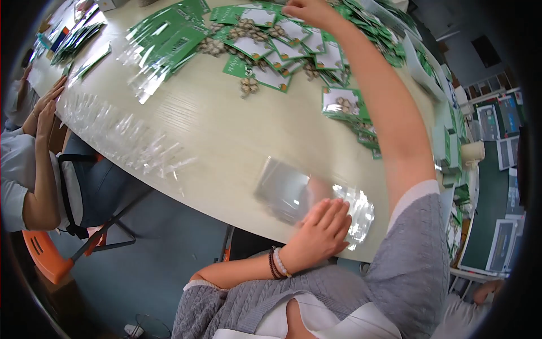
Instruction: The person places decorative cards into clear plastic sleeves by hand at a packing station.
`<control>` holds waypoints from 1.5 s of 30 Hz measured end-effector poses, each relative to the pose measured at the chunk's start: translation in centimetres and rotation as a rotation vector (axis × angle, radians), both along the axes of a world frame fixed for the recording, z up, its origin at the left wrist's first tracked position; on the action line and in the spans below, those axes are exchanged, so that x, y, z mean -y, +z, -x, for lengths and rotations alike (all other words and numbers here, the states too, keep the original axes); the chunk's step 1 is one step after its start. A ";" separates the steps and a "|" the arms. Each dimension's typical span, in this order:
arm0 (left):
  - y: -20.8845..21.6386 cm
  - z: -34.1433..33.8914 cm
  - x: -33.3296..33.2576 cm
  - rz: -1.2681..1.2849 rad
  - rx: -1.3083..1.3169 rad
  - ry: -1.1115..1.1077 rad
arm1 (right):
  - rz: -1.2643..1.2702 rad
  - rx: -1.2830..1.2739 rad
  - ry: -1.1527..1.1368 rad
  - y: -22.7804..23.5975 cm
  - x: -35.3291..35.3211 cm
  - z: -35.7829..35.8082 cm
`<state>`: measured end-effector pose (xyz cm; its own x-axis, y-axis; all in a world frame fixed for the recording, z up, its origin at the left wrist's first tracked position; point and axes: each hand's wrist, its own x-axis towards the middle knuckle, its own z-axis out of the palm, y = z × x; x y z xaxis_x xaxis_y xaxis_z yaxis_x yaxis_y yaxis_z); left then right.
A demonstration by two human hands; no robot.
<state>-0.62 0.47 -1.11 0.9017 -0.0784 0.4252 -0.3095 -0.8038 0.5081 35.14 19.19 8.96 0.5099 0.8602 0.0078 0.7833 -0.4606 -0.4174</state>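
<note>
My left hand (323, 229) lies flat with fingers together on a stack of clear plastic sleeves (288, 192) at the near edge of the pale table (214, 135); beaded bracelets sit on that wrist. My right arm stretches across the table, and my right hand (305, 8) reaches into a spread of green and white cards (271, 51) with small clover-shaped charms (249, 85) at the far side. Its fingers are bent down onto a card; whether they hold one is unclear at the frame's edge.
Loose clear sleeves (124, 135) line the table's left edge, and more green cards in sleeves (169, 48) lie at the far left. Another person (28, 169) sits at the left on an orange chair (48, 257), hands raised. Stacks of cards (446, 141) crowd the right edge.
</note>
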 end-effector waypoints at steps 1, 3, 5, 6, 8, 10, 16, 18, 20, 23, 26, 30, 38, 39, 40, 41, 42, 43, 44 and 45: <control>0.0 0.0 0.1 0.003 -0.002 -0.010 | -0.037 0.103 0.065 -1.4 -2.3 -0.6; 0.2 -0.3 0.4 0.001 0.008 -0.025 | -0.129 0.374 0.133 -5.2 -6.0 -2.9; -0.2 -0.4 0.3 0.069 0.022 -0.034 | -0.236 0.623 0.223 -6.9 -9.9 -1.8; -0.6 -0.4 0.2 0.058 0.025 -0.017 | -0.100 0.529 0.129 -7.3 -11.0 -0.1; -0.5 -0.4 0.1 0.008 0.029 -0.031 | 0.026 0.439 0.030 -7.5 -12.3 0.9; -0.4 -0.4 0.0 0.036 0.034 -0.032 | 0.135 0.357 -0.003 -8.3 -12.8 1.5; -0.6 -0.7 0.1 0.047 0.082 0.012 | 0.160 0.316 0.124 -8.9 -8.5 1.3; -0.7 -0.6 -0.1 -0.020 0.081 0.031 | 0.145 0.320 0.160 -8.4 -6.1 1.6; -0.9 -0.5 0.0 -0.012 0.074 0.032 | 0.158 0.370 0.218 -7.8 -4.0 2.4; -0.6 -0.3 0.0 0.015 0.061 0.040 | 0.216 0.398 0.262 -5.1 -2.1 3.1; -0.3 -0.2 0.2 0.062 0.052 0.020 | 0.220 0.422 0.376 -2.6 -0.8 2.2; -0.1 0.1 -0.1 0.023 0.053 0.012 | 0.294 0.437 0.385 2.2 0.4 4.2; 0.1 -0.2 0.5 0.030 -0.060 0.026 | 0.573 0.570 0.157 12.8 12.0 12.0; 0.3 0.1 0.5 -0.012 -0.064 0.084 | 0.460 0.582 0.173 12.8 13.6 12.4; 0.6 0.0 0.6 -0.053 -0.053 0.109 | 0.360 0.598 0.153 13.3 15.9 13.2; 0.9 0.0 0.9 -0.047 -0.059 0.072 | 0.253 0.411 -0.056 13.7 18.4 14.6; 1.2 0.1 1.1 -0.065 -0.069 0.103 | 0.133 0.222 -0.248 13.9 20.3 16.8; 1.3 0.1 1.2 -0.086 -0.076 0.138 | 0.136 0.209 -0.263 13.7 21.9 17.5; 1.1 0.1 1.2 -0.088 -0.086 0.122 | 0.082 0.052 -0.348 13.3 23.8 17.8; 0.9 0.0 1.2 -0.052 -0.071 0.109 | 0.026 -0.101 -0.431 12.9 25.6 17.8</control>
<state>-0.65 -0.76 -0.22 0.9339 0.0017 0.3576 -0.1832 -0.8565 0.4826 17.38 -6.46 21.87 0.8191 0.5682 -0.0788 0.4737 -0.7474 -0.4659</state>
